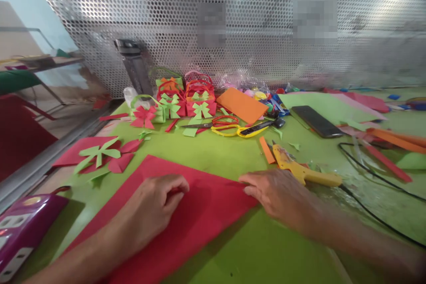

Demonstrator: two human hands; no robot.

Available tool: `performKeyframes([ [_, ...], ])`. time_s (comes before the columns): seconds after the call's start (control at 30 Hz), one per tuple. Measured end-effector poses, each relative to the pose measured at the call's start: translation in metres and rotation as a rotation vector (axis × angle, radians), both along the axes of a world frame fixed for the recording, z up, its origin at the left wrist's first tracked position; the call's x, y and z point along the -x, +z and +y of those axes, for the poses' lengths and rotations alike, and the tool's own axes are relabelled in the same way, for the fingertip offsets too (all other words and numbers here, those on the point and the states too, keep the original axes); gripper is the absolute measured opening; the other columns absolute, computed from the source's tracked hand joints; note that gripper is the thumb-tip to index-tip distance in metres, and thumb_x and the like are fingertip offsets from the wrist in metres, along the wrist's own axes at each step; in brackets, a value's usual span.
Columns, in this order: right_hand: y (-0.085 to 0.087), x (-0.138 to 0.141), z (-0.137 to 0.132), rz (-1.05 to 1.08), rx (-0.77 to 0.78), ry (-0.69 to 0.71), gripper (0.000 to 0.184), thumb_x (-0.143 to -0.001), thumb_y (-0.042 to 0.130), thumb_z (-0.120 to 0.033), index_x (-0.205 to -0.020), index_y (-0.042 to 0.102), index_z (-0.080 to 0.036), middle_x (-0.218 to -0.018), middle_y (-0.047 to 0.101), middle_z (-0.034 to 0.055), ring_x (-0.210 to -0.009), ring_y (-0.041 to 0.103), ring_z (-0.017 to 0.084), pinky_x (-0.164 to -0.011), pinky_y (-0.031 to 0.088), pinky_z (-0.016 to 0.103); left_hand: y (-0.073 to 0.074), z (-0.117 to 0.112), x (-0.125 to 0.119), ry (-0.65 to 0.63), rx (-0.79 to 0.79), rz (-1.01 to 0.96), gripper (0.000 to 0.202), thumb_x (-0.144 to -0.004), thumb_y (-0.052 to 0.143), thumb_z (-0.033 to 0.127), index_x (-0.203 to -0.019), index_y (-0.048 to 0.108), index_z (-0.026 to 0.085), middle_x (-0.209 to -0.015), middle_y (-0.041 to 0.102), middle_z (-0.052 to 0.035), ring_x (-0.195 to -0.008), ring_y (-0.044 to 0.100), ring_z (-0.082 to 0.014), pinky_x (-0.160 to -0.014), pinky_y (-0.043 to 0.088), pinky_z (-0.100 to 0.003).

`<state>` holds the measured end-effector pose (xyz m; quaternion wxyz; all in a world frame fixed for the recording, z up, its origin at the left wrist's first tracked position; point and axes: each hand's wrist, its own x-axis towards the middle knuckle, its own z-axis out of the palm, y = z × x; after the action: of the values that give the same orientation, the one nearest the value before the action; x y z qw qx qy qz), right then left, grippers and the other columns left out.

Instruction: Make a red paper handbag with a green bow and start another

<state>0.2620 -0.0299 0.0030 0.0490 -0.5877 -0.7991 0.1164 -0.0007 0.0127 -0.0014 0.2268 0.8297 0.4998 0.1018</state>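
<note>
A large red felt-like sheet (206, 230) lies slanted across the green tabletop in front of me. My left hand (156, 204) rests over its middle, fingers curled in and thumb tip near the index tip. Whether anything is between those fingers is hidden. At the sheet's right corner, my right hand (269, 191) pinches the edge between thumb and fingers. Just beyond that hand lies a yellow glue gun (299, 168), its nozzle toward the back. Yellow-handled scissors (233, 130) and a small orange strip (266, 150) lie farther back.
Small red and green bags with bows (199, 106) stand at the back beside a dark bottle (135, 69). An orange sheet (242, 104) and a phone (316, 121) lie to their right. Green and red cut-outs (99, 153) and a purple power strip (29, 230) are at left.
</note>
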Motion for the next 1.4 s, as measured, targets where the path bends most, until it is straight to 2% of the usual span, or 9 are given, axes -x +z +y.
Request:
performKeyframes([
  [0.23, -0.003, 0.003, -0.001, -0.044, -0.004, -0.011, 0.018, -0.085, 0.051, -0.014, -0.076, 0.064, -0.023, -0.067, 0.069, 0.0017, -0.058, 0.063, 0.019, -0.05, 0.026, 0.03, -0.012, 0.004, 0.001, -0.027, -0.121, -0.092, 0.023, -0.088, 0.04, 0.028, -0.079, 0.06, 0.022, -0.078, 0.067, -0.0007, -0.07, 0.061, -0.0161, -0.064, 0.042, -0.026],
  [0.53, -0.021, 0.005, -0.008, -0.067, -0.18, -0.014, 0.027, -0.077, 0.056, -0.007, -0.092, 0.068, -0.026, -0.082, 0.073, 0.0021, -0.067, 0.067, 0.02, -0.057, 0.041, 0.03, 0.007, 0.007, 0.007, 0.039, 0.207, -0.143, 0.021, -0.082, 0.049, 0.036, -0.084, 0.067, 0.024, -0.081, 0.07, 0.0023, -0.074, 0.064, -0.0162, -0.065, 0.046, -0.022],
  [0.77, -0.023, 0.004, -0.007, -0.068, -0.265, 0.024, 0.025, -0.077, 0.055, -0.008, -0.091, 0.068, -0.024, -0.078, 0.073, 0.0013, -0.062, 0.067, 0.019, -0.054, 0.045, 0.029, 0.001, 0.01, 0.006, 0.062, 0.09, -0.099, 0.024, -0.084, 0.045, 0.034, -0.087, 0.067, 0.024, -0.075, 0.069, 0.002, -0.069, 0.063, -0.0159, -0.062, 0.046, -0.022],
  [0.87, -0.02, 0.0, -0.007, -0.064, -0.267, 0.053, 0.033, -0.076, 0.047, -0.005, -0.094, 0.068, -0.023, -0.08, 0.073, 0.0025, -0.061, 0.067, 0.018, -0.053, 0.045, 0.028, -0.005, 0.01, 0.006, 0.09, 0.045, -0.066, 0.027, -0.084, 0.044, 0.033, -0.094, 0.067, 0.024, -0.076, 0.069, 0.0009, -0.072, 0.065, -0.0172, -0.065, 0.048, -0.024],
  [1.0, -0.006, -0.005, -0.006, -0.077, -0.191, 0.034, 0.054, -0.069, 0.042, 0.003, -0.112, 0.062, -0.022, -0.081, 0.073, 0.0015, -0.067, 0.067, 0.017, -0.059, 0.044, 0.028, -0.011, 0.011, 0.008, 0.077, -0.017, -0.066, 0.029, -0.083, 0.043, 0.034, -0.092, 0.068, 0.025, -0.077, 0.071, 0.0005, -0.072, 0.067, -0.0174, -0.064, 0.049, -0.023],
  [1.13, 0.014, -0.007, -0.008, -0.154, -0.068, 0.056, 0.028, -0.082, 0.048, -0.007, -0.1, 0.062, -0.022, -0.067, 0.067, -0.001, -0.059, 0.062, 0.017, -0.053, 0.039, 0.028, -0.015, 0.013, 0.01, 0.077, -0.06, -0.042, 0.031, -0.08, 0.044, 0.039, -0.091, 0.07, 0.026, -0.076, 0.073, 0.0017, -0.066, 0.068, -0.0175, -0.056, 0.049, -0.022],
  [1.27, 0.019, 0.005, -0.023, -0.204, -0.351, 0.053, 0.017, -0.082, 0.052, -0.011, -0.091, 0.064, -0.019, -0.076, 0.069, 0.0017, -0.064, 0.063, 0.017, -0.053, 0.042, 0.029, -0.019, 0.013, 0.008, 0.13, -0.106, -0.087, 0.028, -0.078, 0.048, 0.043, -0.085, 0.071, 0.028, -0.081, 0.075, 0.0061, -0.065, 0.068, -0.0158, -0.057, 0.048, -0.019],
  [1.33, 0.01, 0.014, -0.033, -0.195, -0.549, 0.161, 0.023, -0.086, 0.045, -0.011, -0.098, 0.064, -0.015, -0.089, 0.072, 0.0055, -0.074, 0.066, 0.018, -0.058, 0.047, 0.029, -0.027, 0.013, 0.009, 0.164, -0.13, -0.116, 0.026, -0.078, 0.049, 0.044, -0.081, 0.07, 0.03, -0.078, 0.074, 0.0089, -0.062, 0.067, -0.0139, -0.056, 0.047, -0.018],
  [1.4, -0.005, 0.023, -0.041, -0.197, -0.691, 0.23, 0.029, -0.091, 0.037, -0.015, -0.102, 0.064, -0.013, -0.106, 0.071, 0.0082, -0.095, 0.064, 0.02, -0.073, 0.051, 0.031, -0.043, 0.012, 0.017, 0.201, -0.168, -0.128, 0.025, -0.077, 0.05, 0.047, -0.081, 0.07, 0.032, -0.078, 0.074, 0.0107, -0.064, 0.067, -0.0136, -0.057, 0.047, -0.017],
])
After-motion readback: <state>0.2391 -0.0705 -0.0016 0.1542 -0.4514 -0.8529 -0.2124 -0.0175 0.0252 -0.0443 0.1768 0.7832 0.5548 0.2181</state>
